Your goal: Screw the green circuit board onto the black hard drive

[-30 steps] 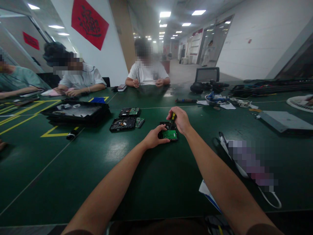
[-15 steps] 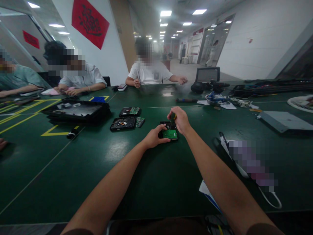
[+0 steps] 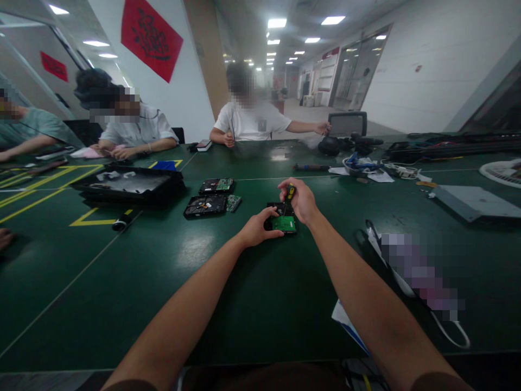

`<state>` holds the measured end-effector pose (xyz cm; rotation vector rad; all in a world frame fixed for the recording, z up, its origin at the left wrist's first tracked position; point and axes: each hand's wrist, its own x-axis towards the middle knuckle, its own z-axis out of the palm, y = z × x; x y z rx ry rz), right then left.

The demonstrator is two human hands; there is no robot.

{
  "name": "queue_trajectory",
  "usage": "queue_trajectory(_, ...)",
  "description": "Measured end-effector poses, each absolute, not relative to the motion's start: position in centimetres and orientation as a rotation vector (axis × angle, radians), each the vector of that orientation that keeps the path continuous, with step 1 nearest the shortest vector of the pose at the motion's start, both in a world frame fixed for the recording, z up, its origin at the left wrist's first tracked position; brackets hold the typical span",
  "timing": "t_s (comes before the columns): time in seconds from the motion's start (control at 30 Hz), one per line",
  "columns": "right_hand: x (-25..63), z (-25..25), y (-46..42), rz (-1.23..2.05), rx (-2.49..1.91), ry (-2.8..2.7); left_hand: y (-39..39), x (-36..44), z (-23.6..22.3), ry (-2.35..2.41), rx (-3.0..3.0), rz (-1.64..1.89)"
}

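A hard drive with a green circuit board (image 3: 284,224) lies on the dark green table in front of me. My left hand (image 3: 259,227) grips its left side, thumb along the near edge and fingers over the far part. Above the drive, my right hand (image 3: 300,200) is closed around a yellow and black screwdriver (image 3: 290,192), held upright. The shaft points down at the drive; whether the tip sits in a screw is too small to tell. Left of my hands lie two more hard drives, a nearer one (image 3: 204,206) and a farther one (image 3: 216,185), with a loose circuit board (image 3: 233,203) beside them.
A black tray (image 3: 128,184) stands at the left, a small black cylinder (image 3: 121,221) before it. On the right are a flat grey metal box (image 3: 474,203) and a blurred-out pouch-like item with a strap. A bowl of blue items (image 3: 360,164) sits farther back. Co-workers sit across the table.
The screwdriver's handle has turned in my right hand and shows more plainly now. My left hand stays on the drive. The co-worker opposite has stretched an arm out to the right.
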<state>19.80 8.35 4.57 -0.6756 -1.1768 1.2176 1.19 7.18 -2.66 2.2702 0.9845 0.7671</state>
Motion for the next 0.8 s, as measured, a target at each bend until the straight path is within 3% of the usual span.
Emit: queue_trajectory(0.8, 19.74, 4.44, 8.38, 1.147, -0.711, -1.202, 7.29, 1.18, -2.97, 0.987, 2.27, 0.786)
